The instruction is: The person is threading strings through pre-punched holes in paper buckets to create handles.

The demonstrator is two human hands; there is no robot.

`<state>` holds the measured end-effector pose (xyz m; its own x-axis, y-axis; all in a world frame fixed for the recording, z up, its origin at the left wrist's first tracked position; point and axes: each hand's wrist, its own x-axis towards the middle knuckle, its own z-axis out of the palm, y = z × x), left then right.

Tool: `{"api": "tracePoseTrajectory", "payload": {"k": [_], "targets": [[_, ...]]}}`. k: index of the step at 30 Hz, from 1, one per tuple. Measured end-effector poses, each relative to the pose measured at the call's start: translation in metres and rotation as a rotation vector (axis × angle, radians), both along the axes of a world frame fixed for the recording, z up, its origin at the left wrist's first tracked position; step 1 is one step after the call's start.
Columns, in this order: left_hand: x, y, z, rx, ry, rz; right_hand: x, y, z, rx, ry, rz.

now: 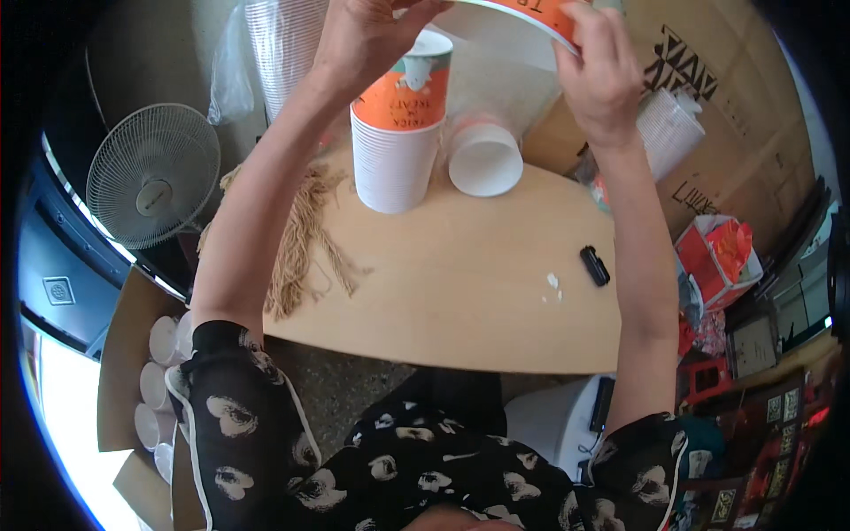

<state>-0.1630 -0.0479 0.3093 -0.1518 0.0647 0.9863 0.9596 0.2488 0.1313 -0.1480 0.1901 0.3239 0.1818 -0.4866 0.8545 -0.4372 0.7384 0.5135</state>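
Raised at the top edge, an orange-and-white paper bucket (pixel 513 37) is gripped between my two hands, its far part cut off by the picture's edge. My left hand (pixel 376 34) closes on its left side, and my right hand (pixel 604 80) pinches the rim on the right. Just below them stands a tall stack of nested white paper buckets (pixel 396 168), with an orange printed bucket uppermost. Beside that stack, another bucket (pixel 485 161) lies on its side, its white mouth toward me.
Tan twine strands (pixel 305 239) lie on the left of the wooden table (pixel 443 301). A small black object (pixel 595 265) and white scraps (pixel 553 283) lie right. Around it are a fan (pixel 152 177), a carton of cups (pixel 133 354) and a large cardboard box (pixel 735 124).
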Motion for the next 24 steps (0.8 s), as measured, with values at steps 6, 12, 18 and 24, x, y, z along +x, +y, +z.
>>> {"api": "tracePoseTrajectory", "payload": {"k": [6,12,18,24], "targets": [[-0.074,-0.047,-0.013,-0.033,0.097,0.23,-0.078,-0.041,0.006,-0.004,-0.017,0.15],[-0.068,-0.081,-0.029,0.223,-0.115,-0.294,-0.088,-0.046,0.019,-0.192,0.05,0.29],[-0.101,-0.101,-0.022,0.309,-0.709,-0.74,-0.117,-0.063,0.005,-0.448,-0.08,0.632],[-0.129,-0.108,0.021,0.094,-0.762,-1.036,-0.139,-0.082,-0.01,-0.311,-0.111,0.636]]}}
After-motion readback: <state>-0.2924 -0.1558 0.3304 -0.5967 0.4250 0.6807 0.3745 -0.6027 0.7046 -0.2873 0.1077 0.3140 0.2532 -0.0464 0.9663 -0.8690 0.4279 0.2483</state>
